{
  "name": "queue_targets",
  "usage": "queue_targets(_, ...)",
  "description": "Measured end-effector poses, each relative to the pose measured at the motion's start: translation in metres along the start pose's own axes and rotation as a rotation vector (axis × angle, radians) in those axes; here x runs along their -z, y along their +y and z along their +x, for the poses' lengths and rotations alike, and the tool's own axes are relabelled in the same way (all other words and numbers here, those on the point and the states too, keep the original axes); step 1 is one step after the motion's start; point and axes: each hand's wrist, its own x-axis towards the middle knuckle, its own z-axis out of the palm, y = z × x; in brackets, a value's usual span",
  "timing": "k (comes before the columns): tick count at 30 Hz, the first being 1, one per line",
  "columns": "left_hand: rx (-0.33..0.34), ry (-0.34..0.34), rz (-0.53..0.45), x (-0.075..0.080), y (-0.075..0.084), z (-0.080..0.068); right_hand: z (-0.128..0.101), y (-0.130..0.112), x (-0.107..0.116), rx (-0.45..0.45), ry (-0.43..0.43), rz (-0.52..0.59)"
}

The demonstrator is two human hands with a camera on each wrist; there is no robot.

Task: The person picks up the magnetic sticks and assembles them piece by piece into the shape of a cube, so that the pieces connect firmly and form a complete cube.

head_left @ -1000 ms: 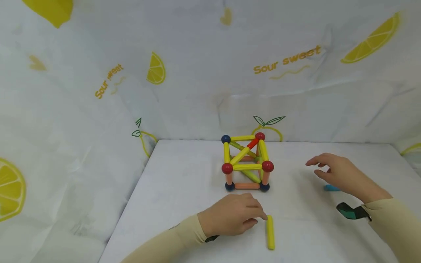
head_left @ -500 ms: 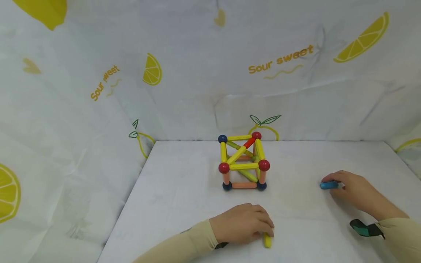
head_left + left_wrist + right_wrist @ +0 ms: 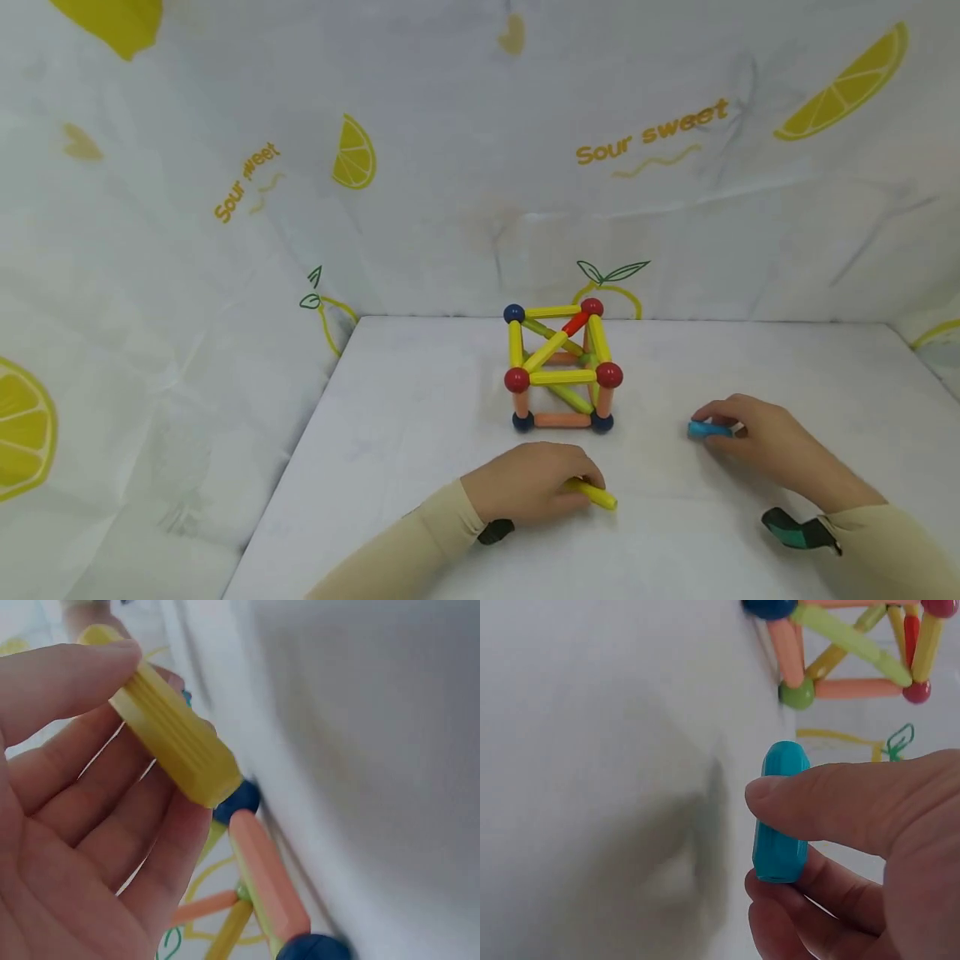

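My left hand (image 3: 534, 483) pinches a yellow magnetic rod (image 3: 596, 493) between thumb and fingers, in front of the built frame. In the left wrist view the ribbed yellow rod (image 3: 176, 735) lies across the fingers with the thumb on its upper end. Off to the right, my right hand (image 3: 772, 442) holds a short blue rod (image 3: 708, 430); the right wrist view shows the thumb pressed on this blue rod (image 3: 781, 851). Between and beyond the hands stands a cube-shaped frame (image 3: 562, 377) of yellow, orange and red rods joined by red, blue and green balls. Neither hand touches it.
The white table (image 3: 405, 400) meets a hanging white cloth (image 3: 450, 233) with lemon prints just behind the cube frame. Another cloth section hangs along the table's left edge.
Both hands have taken up rods. The left has lifted and turned the yellow rod, moving it toward the frame. The right has picked up the blue rod and brought it leftward.
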Motion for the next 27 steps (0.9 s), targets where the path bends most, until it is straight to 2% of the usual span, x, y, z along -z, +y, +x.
queue_targets(2, 0.021, 0.043, -0.031, 0.006, -0.004, 0.0, 0.003, -0.018, -0.005, 0.008, -0.004, 0.018)
queue_targets(4, 0.038, 0.085, -0.021, 0.01, -0.006, 0.0, 0.006, -0.036, -0.01, 0.022, 0.0, 0.028)
queue_targets(8, 0.067, 0.172, 0.004, 0.013, -0.009, 0.0, 0.009, -0.065, -0.018, 0.1, 0.034, 0.064)
queue_targets(13, 0.088, 0.247, 0.024, 0.016, -0.009, -0.001, 0.008, -0.092, -0.023, 0.181, 0.06, 0.105)
queue_targets(18, 0.108, 0.302, 0.057, 0.018, -0.012, -0.004, 0.008, -0.108, -0.025, 0.214, 0.05, 0.138)
queue_targets(21, 0.094, 0.333, 0.057, 0.02, -0.013, -0.006, 0.007, -0.113, -0.026, 0.23, 0.056, 0.151)
queue_targets(27, 0.097, 0.348, 0.053, 0.022, -0.016, -0.011, 0.009, -0.118, -0.027, 0.255, 0.052, 0.162)
